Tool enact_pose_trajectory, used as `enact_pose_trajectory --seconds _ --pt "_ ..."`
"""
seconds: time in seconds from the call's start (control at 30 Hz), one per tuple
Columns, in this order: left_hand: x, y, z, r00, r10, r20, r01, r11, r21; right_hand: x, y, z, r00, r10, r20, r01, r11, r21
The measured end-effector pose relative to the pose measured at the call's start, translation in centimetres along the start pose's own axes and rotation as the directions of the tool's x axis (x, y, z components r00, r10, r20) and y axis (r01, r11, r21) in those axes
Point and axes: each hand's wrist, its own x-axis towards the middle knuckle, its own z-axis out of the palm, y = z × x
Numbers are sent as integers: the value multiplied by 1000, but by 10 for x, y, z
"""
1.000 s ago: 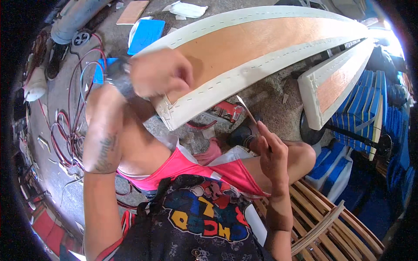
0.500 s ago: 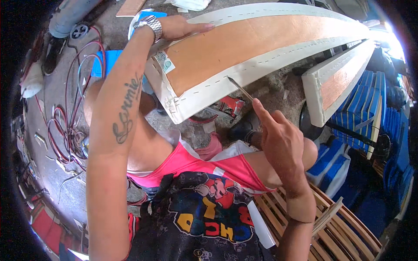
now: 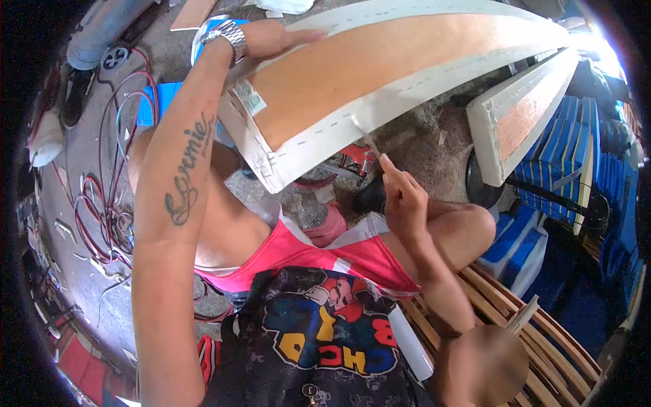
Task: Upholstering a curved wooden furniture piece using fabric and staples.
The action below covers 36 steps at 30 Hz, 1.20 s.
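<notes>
Floor (image 3: 434, 166) | panel (image 3: 380, 68) under left fingers (image 3: 306, 37) | tool (image 3: 370, 143) in right fingers (image 3: 389, 169)

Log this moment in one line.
left hand: on panel | right hand: holding tool, tip at panel's white border; contact unclear

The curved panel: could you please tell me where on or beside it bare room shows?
On the panel, the brown middle past the sticker, between the pale borders, shows bare. Mostly bare floor lies between its near edge and the smaller panel. Crowded: around the slim tool in the right hand, the coiled hoses at left, the blue-striped stack at right.
</notes>
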Motion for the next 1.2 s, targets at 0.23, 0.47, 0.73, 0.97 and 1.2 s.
enact_pose_trajectory --seconds 0.23,0.47,0.73,0.97,1.2 --pt "-1 -9 10 997 -61 -41 58 995 -82 -5 -20 -12 991 130 -25 -127 989 80" --pt "-5 -3 3 999 -36 -35 33 996 -85 9 -44 -56 988 76 133 -29 945 -325" --pt "-5 -2 5 994 -95 -48 90 991 -99 9 -48 -36 987 135 90 -82 894 -440" --pt "8 -14 12 998 -18 -54 13 995 -103 -9 17 103 956 200 -214 -9 750 662" --pt "-2 -16 12 925 -17 -379 -57 982 -182 -13 -11 37 878 456 -147 -64 415 908"
